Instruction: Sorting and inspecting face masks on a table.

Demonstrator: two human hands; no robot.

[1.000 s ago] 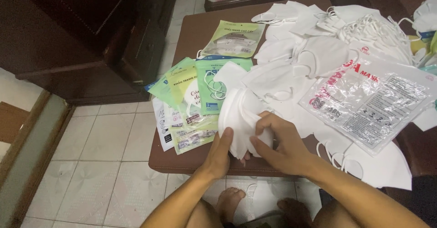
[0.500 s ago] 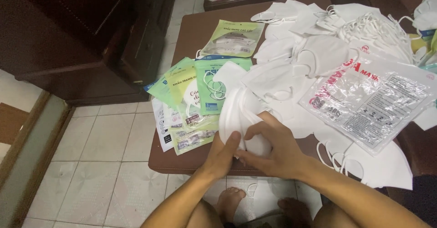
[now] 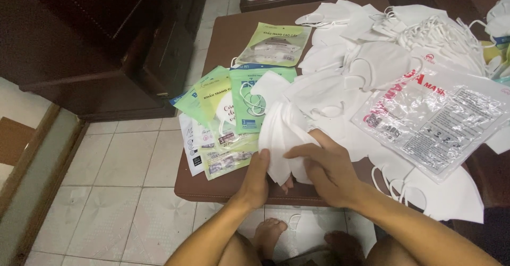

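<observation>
Both hands have closed in on the mask stack since the earlier frame; the right hand (image 3: pixel 326 168) has shifted left across its face. The left hand (image 3: pixel 258 178) grips the stack (image 3: pixel 284 136) from the left edge, thumb in front, remaining fingers hidden behind it. The right hand lies over the lower right part of the stack, fingers curled and pointing left, fingertips (image 3: pixel 291 152) pressed on the front mask. The stack stands tilted at the near edge of the table (image 3: pixel 228 189), fanned, held between both hands.

Left of the stack, green and white packets (image 3: pixel 220 122) lie overlapping on the table, some overhanging its left edge. Right of the stack, a clear printed bag (image 3: pixel 435 117) lies flat on loose white masks (image 3: pixel 340 93). Beyond the stack, one more green packet (image 3: pixel 273 45) lies alone. Farther right of it, a heap of masks with tangled ear loops (image 3: pixel 430 32) covers the far table. Below the stack, bare feet (image 3: pixel 271 234) rest on the tiled floor (image 3: pixel 122 191).
</observation>
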